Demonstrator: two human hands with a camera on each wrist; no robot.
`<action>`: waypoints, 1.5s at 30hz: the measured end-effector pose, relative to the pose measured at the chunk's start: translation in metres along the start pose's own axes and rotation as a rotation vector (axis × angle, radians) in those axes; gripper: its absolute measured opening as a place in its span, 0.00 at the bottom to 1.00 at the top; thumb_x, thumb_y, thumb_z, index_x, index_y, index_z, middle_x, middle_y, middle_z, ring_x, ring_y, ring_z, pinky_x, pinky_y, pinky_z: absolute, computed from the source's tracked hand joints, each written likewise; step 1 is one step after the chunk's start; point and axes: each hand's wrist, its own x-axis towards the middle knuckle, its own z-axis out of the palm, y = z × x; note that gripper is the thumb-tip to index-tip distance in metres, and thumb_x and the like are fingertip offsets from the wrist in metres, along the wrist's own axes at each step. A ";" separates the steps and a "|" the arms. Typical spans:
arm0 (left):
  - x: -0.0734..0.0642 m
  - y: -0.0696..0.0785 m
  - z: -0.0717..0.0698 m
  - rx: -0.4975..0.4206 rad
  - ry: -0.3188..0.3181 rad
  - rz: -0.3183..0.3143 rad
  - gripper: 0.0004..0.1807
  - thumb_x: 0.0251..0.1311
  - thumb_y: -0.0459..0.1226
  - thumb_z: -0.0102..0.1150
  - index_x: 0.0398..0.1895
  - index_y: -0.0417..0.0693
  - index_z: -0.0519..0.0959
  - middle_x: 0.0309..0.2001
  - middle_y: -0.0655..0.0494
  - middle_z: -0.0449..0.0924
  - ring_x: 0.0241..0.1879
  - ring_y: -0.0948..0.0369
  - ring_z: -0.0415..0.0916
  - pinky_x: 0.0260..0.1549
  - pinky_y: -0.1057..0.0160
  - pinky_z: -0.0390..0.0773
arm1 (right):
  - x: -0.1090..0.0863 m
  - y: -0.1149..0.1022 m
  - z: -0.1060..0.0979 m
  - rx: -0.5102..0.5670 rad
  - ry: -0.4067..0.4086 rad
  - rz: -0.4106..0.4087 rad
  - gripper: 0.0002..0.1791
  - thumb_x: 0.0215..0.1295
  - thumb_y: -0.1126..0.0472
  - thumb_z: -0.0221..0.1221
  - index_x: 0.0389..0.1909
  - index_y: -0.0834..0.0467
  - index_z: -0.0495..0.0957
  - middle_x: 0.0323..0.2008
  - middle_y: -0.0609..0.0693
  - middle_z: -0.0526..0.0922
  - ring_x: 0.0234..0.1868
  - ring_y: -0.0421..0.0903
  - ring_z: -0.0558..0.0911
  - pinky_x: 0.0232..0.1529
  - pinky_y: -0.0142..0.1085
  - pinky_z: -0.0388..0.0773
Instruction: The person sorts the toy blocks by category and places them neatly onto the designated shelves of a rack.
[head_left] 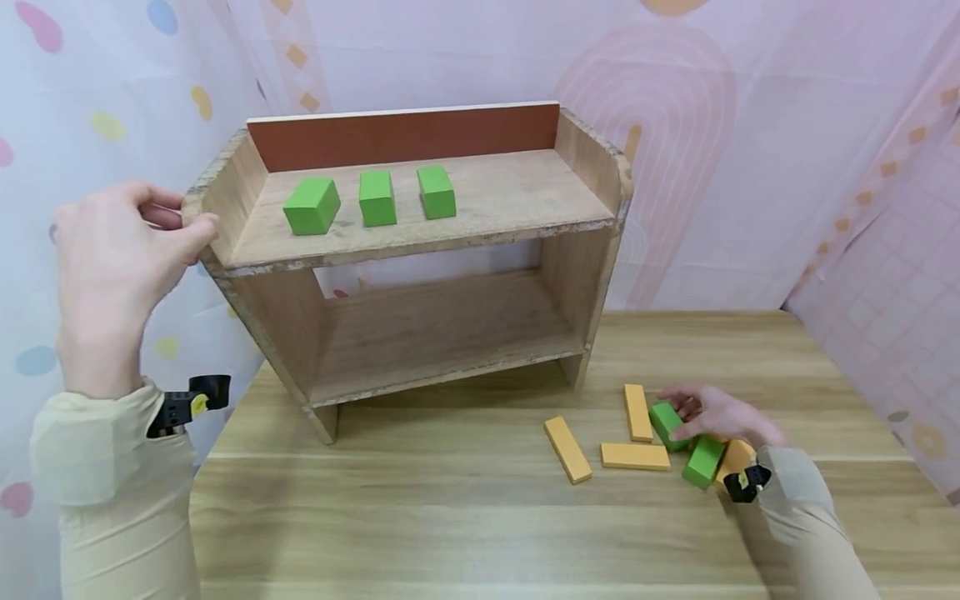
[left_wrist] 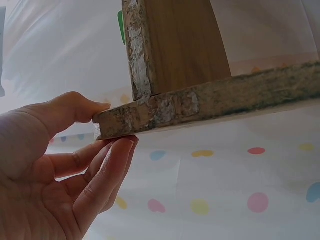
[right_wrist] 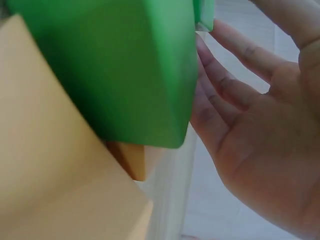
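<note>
My left hand (head_left: 112, 275) pinches the upper left side panel of a small wooden shelf (head_left: 450, 312); the left wrist view shows the thumb and fingers on either face of that panel (left_wrist: 165, 112). Three green blocks stand in a row on the shelf's top board: a left one (head_left: 311, 206), a middle one (head_left: 377, 198) and a right one (head_left: 437, 192). Down on the table, my right hand (head_left: 716, 414) grips another green block (head_left: 666, 425) between thumb and fingers. A second green block (head_left: 703, 462) lies beside that hand, large in the right wrist view.
Flat orange blocks lie on the wooden table (head_left: 420, 517) left of my right hand: one upright in view (head_left: 637, 412), one crosswise (head_left: 634, 456), one slanted (head_left: 567, 450). Another orange block (head_left: 737, 460) lies by the right wrist. Patterned cloth (head_left: 750, 167) hangs behind.
</note>
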 end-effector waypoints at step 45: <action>-0.001 0.002 -0.002 0.018 -0.012 -0.018 0.28 0.55 0.49 0.51 0.50 0.35 0.78 0.09 1.00 0.50 0.42 0.69 0.69 0.24 0.76 0.58 | 0.013 -0.104 -0.003 -0.046 0.421 -0.371 0.26 0.50 0.76 0.62 0.55 0.69 0.74 0.51 0.66 0.78 0.45 0.29 0.77 0.49 0.18 0.73</action>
